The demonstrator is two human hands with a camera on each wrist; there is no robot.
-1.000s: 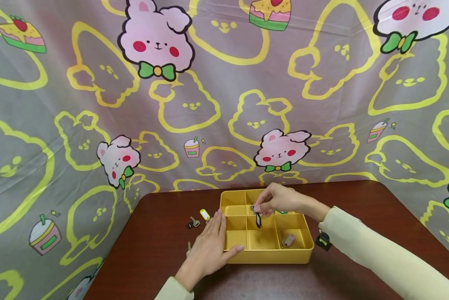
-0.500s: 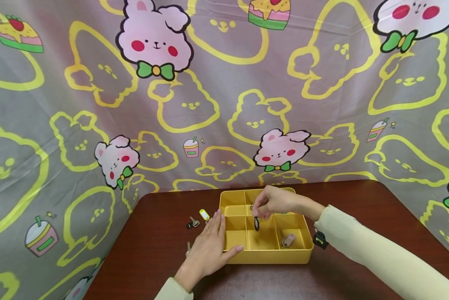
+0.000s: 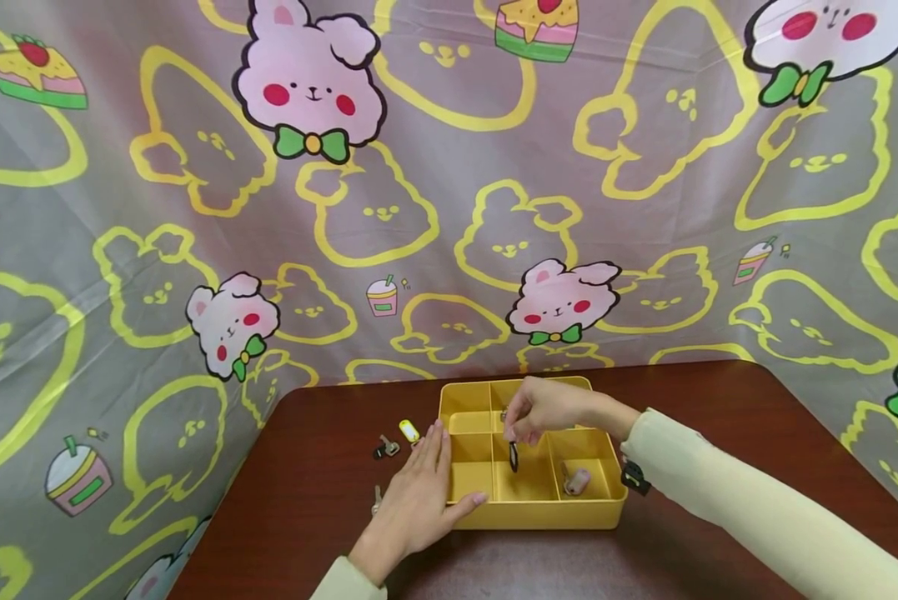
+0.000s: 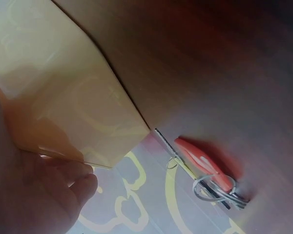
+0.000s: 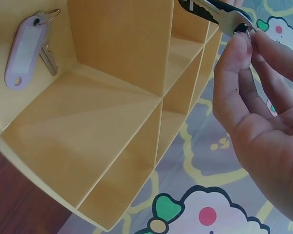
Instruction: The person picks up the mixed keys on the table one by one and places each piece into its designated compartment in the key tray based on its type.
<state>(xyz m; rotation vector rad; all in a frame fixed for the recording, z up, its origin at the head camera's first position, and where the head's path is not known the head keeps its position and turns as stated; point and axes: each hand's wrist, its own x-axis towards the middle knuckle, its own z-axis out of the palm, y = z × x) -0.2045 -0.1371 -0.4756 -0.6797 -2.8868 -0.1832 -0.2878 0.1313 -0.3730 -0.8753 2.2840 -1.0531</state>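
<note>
Left of the yellow tray [image 3: 531,515] lay a yellow tag [image 3: 408,430]. Your left hand [image 3: 416,502] rested straight-fingered on the tray's left wall. Your right hand [image 3: 552,407], the nearer, pinched a dark-rimmed key tag [image 3: 514,457] by its ring; it hung below that grip, long axis nearly upright, over the tray's front middle compartment. A pink-tagged key [image 3: 579,479] lay in the front right compartment.

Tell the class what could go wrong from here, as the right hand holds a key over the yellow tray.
The right hand pinches the black-tagged key near one end only, so it might swing or slip.

The key hangs above the front middle compartment; released off-line, it could drop into a neighbouring one.

The left hand rests against the yellow tray; a sideways move could nudge the yellow tag close by.
</note>
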